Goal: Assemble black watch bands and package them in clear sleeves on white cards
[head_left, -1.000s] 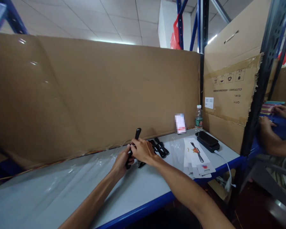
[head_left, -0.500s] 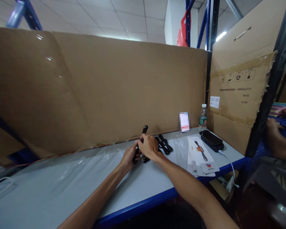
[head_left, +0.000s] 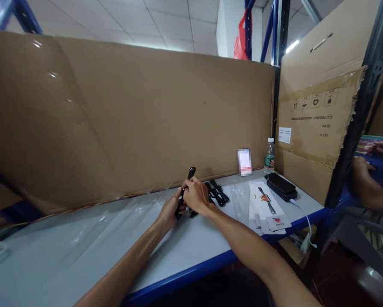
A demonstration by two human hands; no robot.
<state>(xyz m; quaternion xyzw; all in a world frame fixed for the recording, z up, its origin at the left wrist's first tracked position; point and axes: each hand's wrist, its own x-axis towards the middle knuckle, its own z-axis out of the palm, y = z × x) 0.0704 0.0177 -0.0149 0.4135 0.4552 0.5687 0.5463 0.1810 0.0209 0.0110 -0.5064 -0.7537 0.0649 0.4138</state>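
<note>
Both hands are on one slim black tool (head_left: pixel 192 172) with a rounded, glossy end, held tilted over the table. My left hand (head_left: pixel 170 209) is wrapped round its lower part. Higher up, my right hand (head_left: pixel 195 194) has its fingers closed on the middle, hiding much of the shape. Several similar black tools (head_left: pixel 219 192) lie in a group just right of my right hand, partly behind it. Another dark piece (head_left: pixel 193 214) sits under the hands, mostly covered. Printed cards (head_left: pixel 254 200) showing a black tool are stacked farther right.
A phone (head_left: pixel 245 163) leans near the cardboard wall (head_left: pixel 166 115), beside a water bottle (head_left: pixel 269 157). A black device (head_left: pixel 280 186) with a white cable lies near the right edge. Clear plastic covers parts of the white table (head_left: pixel 185 260). Another person's arm (head_left: pixel 367 181) shows beyond the rack post.
The view has shifted slightly, so everything sits a little farther left. Both hands keep hold of the black tool, with only a small change in the right fingers.
</note>
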